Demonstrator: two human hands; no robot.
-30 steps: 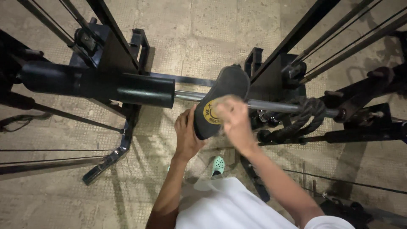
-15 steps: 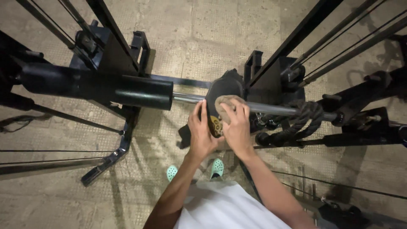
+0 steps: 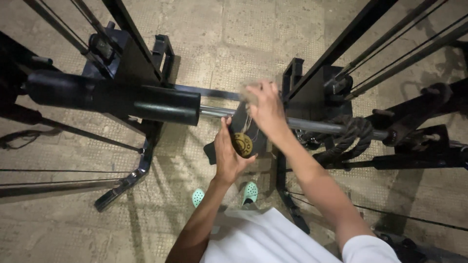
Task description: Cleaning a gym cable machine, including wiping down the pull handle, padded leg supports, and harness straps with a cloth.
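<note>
Nearest to you, your white shirt [image 3: 258, 238] is filling the bottom edge, and your two mint-green clogs [image 3: 250, 193] are standing on the worn, dotted concrete floor [image 3: 243, 39] just beyond it.

Above them, your left hand [image 3: 227, 155] is wrapping around the near left edge of a black padded seat cushion with a round yellow emblem [image 3: 246, 137], thumb lying along its side and fingers tucked behind, so the grip is closed firmly on the pad. The cushion is hanging tilted just below the shiny steel bar [image 3: 312, 125] that is running left to right across the machine.

A little farther, your right hand [image 3: 264, 106] is pressing a crumpled beige rag [image 3: 249, 92] against the far top end of the cushion, fingers bunched tightly around the cloth; the hand is blurred.

To the left, a thick black cylindrical roller pad [image 3: 112, 97] is sitting on the same bar. To the right, a thick black braided rope [image 3: 348, 134] is looping around the bar. Beyond both, black steel frame posts [image 3: 341, 41] and thin cables [image 3: 404, 48] are slanting away toward the far floor.
</note>
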